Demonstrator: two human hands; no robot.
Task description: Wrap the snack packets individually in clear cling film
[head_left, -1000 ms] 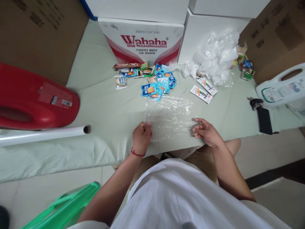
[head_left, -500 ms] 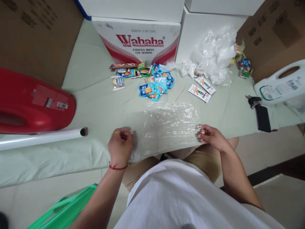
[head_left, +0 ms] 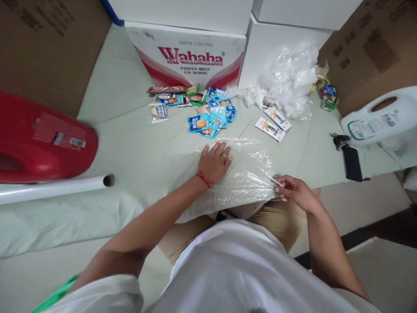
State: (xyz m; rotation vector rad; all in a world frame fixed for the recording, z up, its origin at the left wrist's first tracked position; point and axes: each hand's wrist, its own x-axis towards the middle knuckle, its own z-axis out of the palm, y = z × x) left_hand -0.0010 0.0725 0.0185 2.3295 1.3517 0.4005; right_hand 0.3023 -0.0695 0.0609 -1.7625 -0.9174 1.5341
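Note:
A clear plastic bag [head_left: 243,178] lies flat at the table's front edge, its right side drawn into creases. My left hand [head_left: 215,161] rests palm down on the bag's left part, fingers spread, holding nothing. At the right edge, my right hand [head_left: 291,191] pinches the plastic between thumb and fingers. Just beyond the bag lie several blue snack packets [head_left: 211,119] in a loose pile. Two white snack sachets [head_left: 269,129] with orange sticks printed on them lie behind it to the right.
A Wahaha carton [head_left: 192,56] stands at the back beside crumpled clear bags [head_left: 286,82]. On the left are a red jug [head_left: 48,139] and a white roll [head_left: 55,189]. On the right are a white bottle [head_left: 381,117], keys [head_left: 340,141] and a black flat object [head_left: 352,163].
My left hand has moved right and forward from beside the bag onto it, and its fingers have spread. My right hand keeps its pinch; the plastic there is now pulled into taut creases.

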